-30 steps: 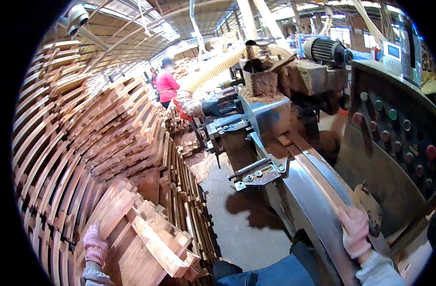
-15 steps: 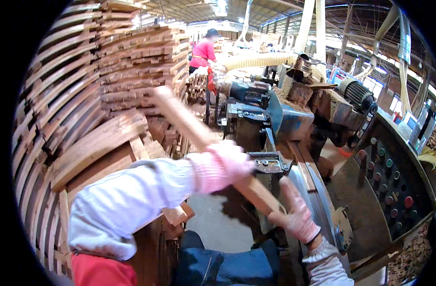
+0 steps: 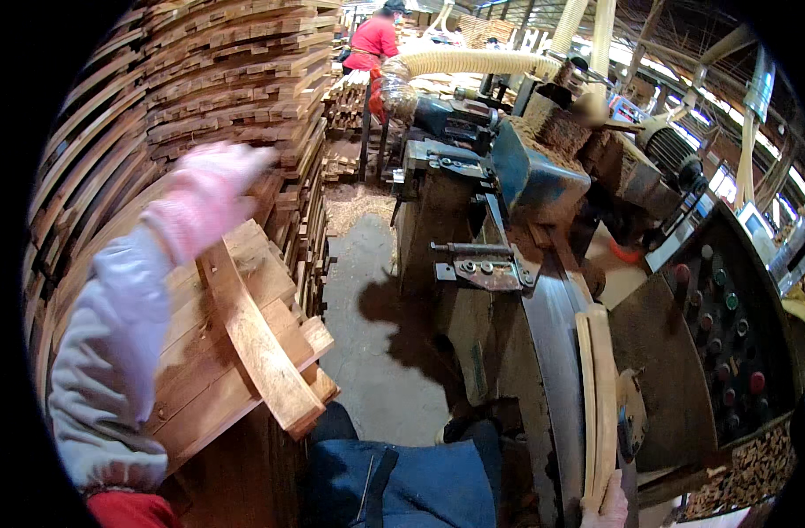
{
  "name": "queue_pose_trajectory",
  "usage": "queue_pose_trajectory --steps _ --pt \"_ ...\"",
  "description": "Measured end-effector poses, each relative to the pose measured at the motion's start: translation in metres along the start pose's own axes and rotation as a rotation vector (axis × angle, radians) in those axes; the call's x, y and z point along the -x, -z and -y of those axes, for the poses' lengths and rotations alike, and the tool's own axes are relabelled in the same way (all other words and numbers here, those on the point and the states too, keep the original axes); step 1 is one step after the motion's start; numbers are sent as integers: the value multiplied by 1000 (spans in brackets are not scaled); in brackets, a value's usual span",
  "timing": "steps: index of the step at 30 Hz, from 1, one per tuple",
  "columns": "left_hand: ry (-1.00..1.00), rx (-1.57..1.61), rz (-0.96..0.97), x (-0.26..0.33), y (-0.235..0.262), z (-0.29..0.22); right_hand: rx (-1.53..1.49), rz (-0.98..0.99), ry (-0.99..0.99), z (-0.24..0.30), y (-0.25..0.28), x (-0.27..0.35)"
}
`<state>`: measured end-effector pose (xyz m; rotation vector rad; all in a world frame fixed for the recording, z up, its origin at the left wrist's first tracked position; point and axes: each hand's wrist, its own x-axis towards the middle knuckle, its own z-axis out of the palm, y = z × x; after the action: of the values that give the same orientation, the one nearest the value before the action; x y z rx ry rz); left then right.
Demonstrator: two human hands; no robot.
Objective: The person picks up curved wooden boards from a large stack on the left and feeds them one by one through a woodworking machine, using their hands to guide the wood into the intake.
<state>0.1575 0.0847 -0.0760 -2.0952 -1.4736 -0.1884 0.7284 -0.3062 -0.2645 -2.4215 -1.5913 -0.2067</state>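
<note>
My left hand (image 3: 204, 198), in a pink and white glove, is raised over the wood stack on the left. Its fingers are stretched out and slightly blurred, with nothing visible in them. Just below it, a curved wooden piece (image 3: 257, 339) lies across the stacked boards (image 3: 187, 387). My right hand (image 3: 608, 505), also gloved and partly cut off by the lower edge, grips the near end of a curved wooden strip (image 3: 604, 387). That strip lies lengthwise on the machine's metal bed (image 3: 548, 339), with a thinner strip (image 3: 585, 396) alongside its left.
Ahead is the machine's blue sawdust-covered housing (image 3: 539, 176), with a metal bracket (image 3: 486, 268) before it. A button panel (image 3: 728, 334) stands right. Tall wood piles (image 3: 235, 88) line the left. A person in red (image 3: 373, 40) stands beyond a ribbed hose (image 3: 473, 62).
My left hand has moved left and released the wooden piece, which appears now on the stack. My right hand has moved down and right to the strip on the machine. The view has shifted.
</note>
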Motion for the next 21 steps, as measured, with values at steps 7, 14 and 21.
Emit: queue_pose_trajectory --steps 7,14,21 --pt "693 -156 372 146 -14 128 -597 -328 -54 42 -67 -173" --pt "642 -182 300 181 -53 143 -470 -369 110 102 -114 -328" --pt "553 -281 282 204 -90 190 -391 -97 225 58 -62 -163"
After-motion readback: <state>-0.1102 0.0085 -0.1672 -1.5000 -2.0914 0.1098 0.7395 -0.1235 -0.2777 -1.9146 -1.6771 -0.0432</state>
